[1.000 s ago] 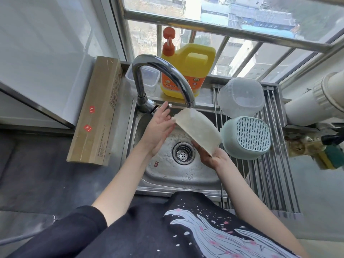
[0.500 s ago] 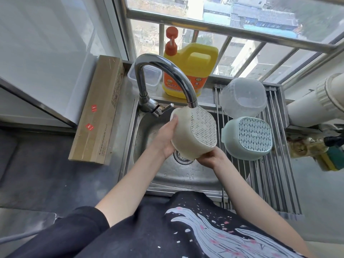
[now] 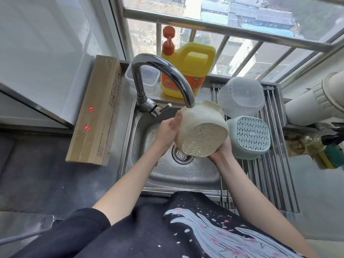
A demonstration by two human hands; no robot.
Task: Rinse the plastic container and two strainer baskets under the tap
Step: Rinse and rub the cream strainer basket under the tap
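Note:
A cream strainer basket is held over the sink, right under the tap spout, with its slotted bottom turned toward me. My left hand lies against its left side. My right hand cups it from below at the right. A pale green strainer basket lies upside down on the drying rack. Behind it on the rack sits a translucent plastic container, also upside down.
A yellow detergent jug with an orange pump stands behind the tap, next to a small clear box. A long cardboard box lies left of the sink. A white pipe and a sponge are at the right.
The cream basket has been turned in my hands, its slotted bottom swinging from facing right to facing me. My left hand has shifted up along its side.

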